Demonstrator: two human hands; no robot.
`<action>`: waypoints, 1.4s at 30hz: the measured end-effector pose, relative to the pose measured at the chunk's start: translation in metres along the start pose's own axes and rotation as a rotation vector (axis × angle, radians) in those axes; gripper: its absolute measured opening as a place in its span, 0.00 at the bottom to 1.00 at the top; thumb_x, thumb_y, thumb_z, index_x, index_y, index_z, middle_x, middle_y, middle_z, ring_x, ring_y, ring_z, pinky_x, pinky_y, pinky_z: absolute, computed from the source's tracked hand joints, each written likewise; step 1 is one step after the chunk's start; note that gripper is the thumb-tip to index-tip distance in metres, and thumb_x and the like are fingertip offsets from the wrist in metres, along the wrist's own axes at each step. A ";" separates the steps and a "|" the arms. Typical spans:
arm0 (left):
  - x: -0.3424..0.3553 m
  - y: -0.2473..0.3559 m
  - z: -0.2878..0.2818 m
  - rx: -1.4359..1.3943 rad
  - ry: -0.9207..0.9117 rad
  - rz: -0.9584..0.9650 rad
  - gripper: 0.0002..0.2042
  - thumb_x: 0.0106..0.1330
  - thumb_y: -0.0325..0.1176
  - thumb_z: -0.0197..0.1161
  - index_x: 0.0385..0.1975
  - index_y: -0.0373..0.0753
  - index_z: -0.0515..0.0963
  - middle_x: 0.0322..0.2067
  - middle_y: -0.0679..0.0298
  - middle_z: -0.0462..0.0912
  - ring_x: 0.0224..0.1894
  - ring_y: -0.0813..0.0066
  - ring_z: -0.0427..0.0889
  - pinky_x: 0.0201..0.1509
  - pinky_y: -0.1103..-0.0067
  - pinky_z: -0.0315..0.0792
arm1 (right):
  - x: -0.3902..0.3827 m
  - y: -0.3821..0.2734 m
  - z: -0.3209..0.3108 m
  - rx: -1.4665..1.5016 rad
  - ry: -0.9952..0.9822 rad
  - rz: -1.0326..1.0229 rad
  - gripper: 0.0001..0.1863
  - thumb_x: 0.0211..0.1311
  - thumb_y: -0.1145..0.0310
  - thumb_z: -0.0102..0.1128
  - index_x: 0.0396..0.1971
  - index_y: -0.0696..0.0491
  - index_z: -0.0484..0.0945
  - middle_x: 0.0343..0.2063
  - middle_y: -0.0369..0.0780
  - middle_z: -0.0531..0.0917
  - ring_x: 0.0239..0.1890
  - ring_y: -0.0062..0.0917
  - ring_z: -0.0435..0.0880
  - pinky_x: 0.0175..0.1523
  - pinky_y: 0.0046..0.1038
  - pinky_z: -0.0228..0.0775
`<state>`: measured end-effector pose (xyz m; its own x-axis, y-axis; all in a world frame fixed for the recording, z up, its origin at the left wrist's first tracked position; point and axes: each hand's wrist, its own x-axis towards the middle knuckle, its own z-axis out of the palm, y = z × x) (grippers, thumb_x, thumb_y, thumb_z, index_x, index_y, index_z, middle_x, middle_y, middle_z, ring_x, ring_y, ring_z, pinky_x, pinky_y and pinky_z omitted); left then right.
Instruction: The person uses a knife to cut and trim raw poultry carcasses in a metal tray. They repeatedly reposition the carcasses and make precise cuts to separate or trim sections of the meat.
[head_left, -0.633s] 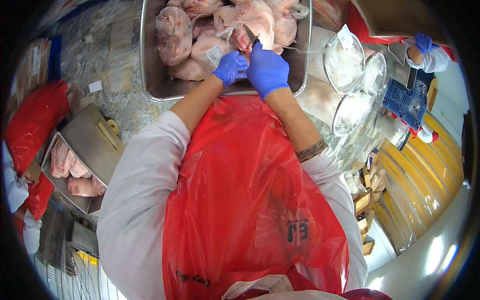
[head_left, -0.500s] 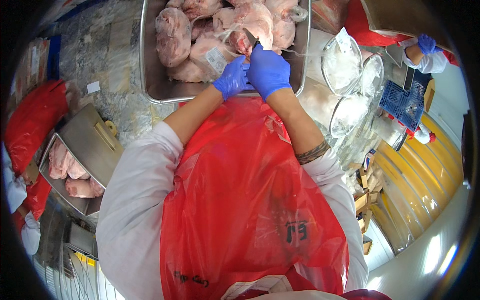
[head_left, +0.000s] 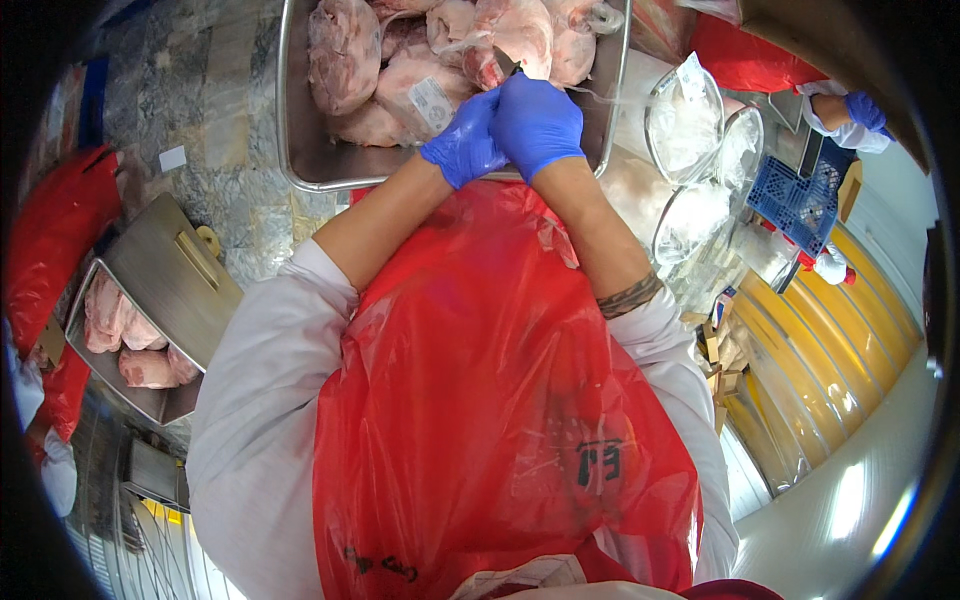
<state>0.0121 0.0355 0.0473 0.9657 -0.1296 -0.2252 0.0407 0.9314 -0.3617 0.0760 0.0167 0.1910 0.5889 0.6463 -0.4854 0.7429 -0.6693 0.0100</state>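
My right hand [head_left: 538, 122], in a blue glove, is closed around a knife [head_left: 507, 63]; only a short piece of dark blade shows beyond the fist, close to the meat. Pressed against it is my left hand [head_left: 465, 143], also blue-gloved, with its fingers curled; whatever it grips is hidden. Both hands are over the near edge of a steel tub [head_left: 290, 150]. Inside the tub lie several large pale-pink pieces of meat [head_left: 343, 58], some with clear plastic film over them. A white label [head_left: 431, 104] lies on the piece left of my hands.
Round wire-rimmed holders [head_left: 687, 125] with clear bags stand to the right, near a blue plastic crate [head_left: 795, 200]. At left, a tilted steel tub [head_left: 165, 265] holds more meat beside a person in a red apron [head_left: 55, 235]. A co-worker's gloved hand [head_left: 866, 112] shows far right.
My hands have come closer together and turned slightly. Less of the knife blade shows now. The whole view has shifted a little.
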 end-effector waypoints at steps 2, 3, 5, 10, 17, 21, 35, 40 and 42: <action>-0.001 0.000 -0.001 0.027 0.021 0.012 0.16 0.76 0.42 0.49 0.50 0.36 0.75 0.48 0.56 0.82 0.48 0.63 0.83 0.57 0.67 0.77 | 0.000 0.001 0.010 0.009 0.010 0.034 0.15 0.60 0.65 0.55 0.41 0.60 0.79 0.32 0.52 0.86 0.38 0.46 0.88 0.42 0.45 0.80; -0.001 0.001 -0.004 0.032 0.041 0.016 0.16 0.76 0.41 0.50 0.49 0.36 0.76 0.46 0.56 0.83 0.47 0.64 0.83 0.56 0.67 0.77 | 0.002 0.002 0.016 0.025 0.004 0.063 0.15 0.61 0.65 0.54 0.41 0.60 0.79 0.32 0.52 0.86 0.38 0.46 0.88 0.42 0.45 0.80; 0.001 0.004 -0.008 0.045 0.079 0.020 0.14 0.76 0.40 0.51 0.48 0.36 0.76 0.44 0.57 0.83 0.45 0.65 0.83 0.55 0.68 0.78 | 0.003 0.004 0.028 0.042 0.011 0.078 0.16 0.61 0.65 0.53 0.43 0.60 0.78 0.32 0.51 0.87 0.37 0.46 0.88 0.42 0.46 0.80; 0.012 0.009 -0.027 0.186 0.130 0.073 0.12 0.75 0.39 0.54 0.45 0.36 0.77 0.40 0.58 0.84 0.42 0.67 0.84 0.51 0.70 0.79 | 0.006 0.007 0.046 0.050 0.048 0.058 0.16 0.63 0.64 0.52 0.45 0.59 0.76 0.31 0.51 0.86 0.36 0.47 0.88 0.40 0.46 0.79; 0.032 -0.007 -0.079 0.408 0.285 0.015 0.11 0.74 0.41 0.55 0.42 0.42 0.79 0.33 0.62 0.83 0.33 0.71 0.82 0.37 0.69 0.80 | -0.013 0.047 0.111 0.288 0.092 0.310 0.17 0.63 0.54 0.58 0.38 0.55 0.79 0.31 0.54 0.84 0.36 0.51 0.85 0.41 0.48 0.76; 0.045 -0.026 -0.068 0.723 0.461 -0.027 0.10 0.72 0.39 0.59 0.43 0.39 0.78 0.34 0.64 0.84 0.30 0.71 0.81 0.33 0.73 0.79 | -0.019 0.097 0.157 0.566 0.177 0.308 0.19 0.62 0.53 0.63 0.32 0.57 0.82 0.30 0.53 0.84 0.35 0.48 0.85 0.40 0.42 0.75; 0.057 -0.045 -0.093 1.694 0.714 0.280 0.25 0.62 0.50 0.58 0.29 0.26 0.82 0.29 0.36 0.82 0.32 0.45 0.85 0.36 0.58 0.74 | -0.017 0.138 0.233 1.272 0.057 0.227 0.13 0.66 0.64 0.63 0.32 0.61 0.82 0.22 0.33 0.80 0.25 0.14 0.72 0.32 0.25 0.68; 0.073 -0.035 -0.126 1.881 0.674 0.308 0.26 0.62 0.51 0.57 0.30 0.27 0.83 0.31 0.38 0.83 0.36 0.44 0.85 0.41 0.58 0.76 | -0.016 0.138 0.242 1.355 0.028 0.243 0.13 0.67 0.63 0.63 0.33 0.59 0.83 0.21 0.30 0.77 0.23 0.13 0.70 0.28 0.23 0.64; 0.072 -0.033 -0.116 1.863 0.670 0.190 0.25 0.62 0.51 0.57 0.32 0.28 0.84 0.31 0.39 0.84 0.36 0.44 0.86 0.42 0.58 0.76 | -0.011 0.141 0.245 1.374 0.020 0.274 0.14 0.66 0.60 0.64 0.34 0.59 0.83 0.21 0.30 0.77 0.22 0.14 0.69 0.27 0.24 0.65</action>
<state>0.0502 -0.0437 -0.0622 0.7743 0.3252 -0.5429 0.5651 0.0309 0.8244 0.0964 -0.1740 -0.0164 0.6756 0.4358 -0.5947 -0.2896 -0.5849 -0.7576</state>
